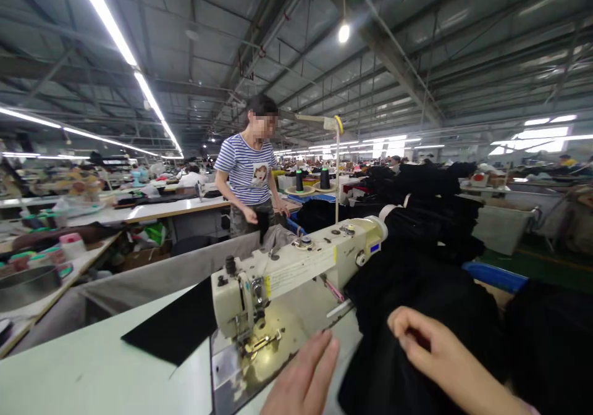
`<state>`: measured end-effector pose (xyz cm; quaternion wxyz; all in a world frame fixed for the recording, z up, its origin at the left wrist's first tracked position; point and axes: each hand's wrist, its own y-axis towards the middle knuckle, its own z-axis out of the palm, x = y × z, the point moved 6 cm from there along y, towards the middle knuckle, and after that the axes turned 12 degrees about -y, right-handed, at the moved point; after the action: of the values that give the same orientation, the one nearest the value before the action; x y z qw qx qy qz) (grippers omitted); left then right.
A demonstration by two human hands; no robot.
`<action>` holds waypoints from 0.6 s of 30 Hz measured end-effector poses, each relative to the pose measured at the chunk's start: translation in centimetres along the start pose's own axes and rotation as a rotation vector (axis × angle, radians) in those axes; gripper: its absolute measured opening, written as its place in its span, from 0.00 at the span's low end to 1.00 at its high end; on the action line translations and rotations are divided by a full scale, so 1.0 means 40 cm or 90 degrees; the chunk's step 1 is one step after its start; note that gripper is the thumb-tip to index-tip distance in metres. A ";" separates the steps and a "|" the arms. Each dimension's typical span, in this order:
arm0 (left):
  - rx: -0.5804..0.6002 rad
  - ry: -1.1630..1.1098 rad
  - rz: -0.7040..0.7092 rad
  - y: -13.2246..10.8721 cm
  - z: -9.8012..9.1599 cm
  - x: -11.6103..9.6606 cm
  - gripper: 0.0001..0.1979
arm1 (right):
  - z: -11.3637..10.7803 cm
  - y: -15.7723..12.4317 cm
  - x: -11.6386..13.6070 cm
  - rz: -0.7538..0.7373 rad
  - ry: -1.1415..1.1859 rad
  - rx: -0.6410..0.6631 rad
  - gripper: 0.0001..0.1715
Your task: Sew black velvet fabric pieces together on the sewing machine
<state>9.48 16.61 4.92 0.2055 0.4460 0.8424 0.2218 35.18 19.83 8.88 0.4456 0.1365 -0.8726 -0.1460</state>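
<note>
Just short of the machine (319,248), left hand (303,378): fingers near straight, close together, nothing visible in them. Flat like that, it looks unloaded; whether it touches the table (92,365) I can't tell. Right hand (438,347): thumb and fingertips curled to a pinch, up against the cloth (417,273). Can't tell if a fold is caught. Cloth is heaped behind and below those fingers, spilling onto the table between the hands, probably placed there to save reach. Left of the left fingers, past the needle end, the panel (173,325) lies flat on the table, one side hidden behind the machine head; flat likely so it won't crease. Blue bin (493,276) beyond the right fingers, cloth either side, presumably to keep stock close. Cones (325,179) upright well beyond both hands, I'd guess so thread pulls off the top. Co-worker (248,168) stands across the machine from the left fingers.
</note>
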 end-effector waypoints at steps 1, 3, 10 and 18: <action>-0.003 -0.038 -0.004 0.032 0.011 -0.029 0.48 | 0.050 -0.020 0.042 -0.045 0.019 0.073 0.06; 0.013 -0.152 -0.010 0.073 0.024 -0.072 0.48 | 0.117 -0.055 0.095 -0.089 0.082 0.176 0.09; -0.262 -0.304 -0.150 0.059 -0.217 -0.073 0.14 | 0.158 -0.017 0.130 0.029 0.309 0.152 0.21; -0.208 0.067 -0.235 0.015 -0.430 -0.138 0.12 | 0.276 -0.079 0.349 -0.098 0.256 0.081 0.48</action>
<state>3.39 8.99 20.12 0.2675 0.2329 0.8723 0.3367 18.61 13.27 11.80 0.5885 0.2567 -0.7608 -0.0944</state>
